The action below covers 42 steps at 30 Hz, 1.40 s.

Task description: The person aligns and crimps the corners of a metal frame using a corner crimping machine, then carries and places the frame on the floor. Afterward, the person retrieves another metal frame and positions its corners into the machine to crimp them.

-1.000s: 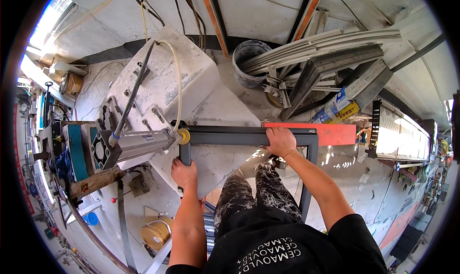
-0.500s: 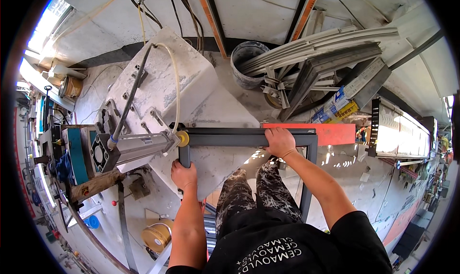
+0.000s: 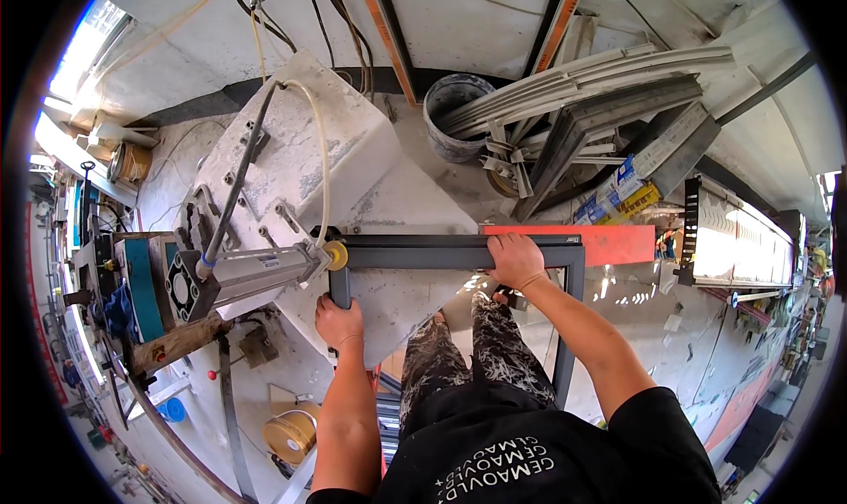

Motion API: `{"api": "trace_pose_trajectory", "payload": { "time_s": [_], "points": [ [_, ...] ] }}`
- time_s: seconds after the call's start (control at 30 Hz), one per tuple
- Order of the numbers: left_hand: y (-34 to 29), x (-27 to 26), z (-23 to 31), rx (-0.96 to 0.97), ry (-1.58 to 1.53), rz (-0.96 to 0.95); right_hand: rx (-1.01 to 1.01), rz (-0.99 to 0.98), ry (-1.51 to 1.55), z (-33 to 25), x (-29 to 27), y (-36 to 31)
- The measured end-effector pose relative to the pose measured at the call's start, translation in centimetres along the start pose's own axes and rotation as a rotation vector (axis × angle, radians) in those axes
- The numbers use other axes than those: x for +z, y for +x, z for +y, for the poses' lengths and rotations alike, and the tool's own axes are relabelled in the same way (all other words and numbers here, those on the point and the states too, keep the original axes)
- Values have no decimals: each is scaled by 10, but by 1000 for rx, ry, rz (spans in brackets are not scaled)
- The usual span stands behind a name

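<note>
A dark grey window frame (image 3: 415, 255) lies across the machine's pale table, one corner set against a yellow round pad (image 3: 336, 254) at the end of a pneumatic cylinder (image 3: 265, 275). My left hand (image 3: 339, 322) is closed round the short left side of the frame, just below that corner. Farther right, my right hand (image 3: 517, 259) grips the long far side, its fingers over the top edge. The frame's right side runs down beside my legs. Part of the corner is hidden behind the pad and cylinder.
Beyond the table stands a grey bucket (image 3: 448, 107) holding long profile strips (image 3: 565, 85). A red bar (image 3: 618, 246) extends to the right behind the frame. Hoses (image 3: 325, 151) arch over the machine. A yellow-brown bucket (image 3: 291, 435) is on the floor at lower left.
Both hands and the frame stay in the same place. Only my head view and legs shift very slightly.
</note>
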<state>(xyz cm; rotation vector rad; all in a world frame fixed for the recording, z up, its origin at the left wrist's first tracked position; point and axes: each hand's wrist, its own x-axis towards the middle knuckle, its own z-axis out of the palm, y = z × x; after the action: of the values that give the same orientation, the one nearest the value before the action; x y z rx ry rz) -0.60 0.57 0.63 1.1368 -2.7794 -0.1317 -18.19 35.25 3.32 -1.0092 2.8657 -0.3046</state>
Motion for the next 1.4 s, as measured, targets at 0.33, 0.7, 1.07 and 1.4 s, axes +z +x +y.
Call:
{"api": "trace_pose_trajectory", "payload": {
  "time_s": [0.33, 0.7, 1.07, 1.4],
  "points": [
    [0, 5, -3, -9, 4, 18, -10, 60, -4, 0, 2, 0],
    [-1, 2, -1, -30, 0, -3, -21, 51, -34, 1, 5, -1],
    [1, 5, -3, -35, 1, -22, 16, -13, -21, 0, 5, -1],
    [1, 3, -2, -45, 0, -48, -21, 61, -63, 3, 11, -3]
  ]
}}
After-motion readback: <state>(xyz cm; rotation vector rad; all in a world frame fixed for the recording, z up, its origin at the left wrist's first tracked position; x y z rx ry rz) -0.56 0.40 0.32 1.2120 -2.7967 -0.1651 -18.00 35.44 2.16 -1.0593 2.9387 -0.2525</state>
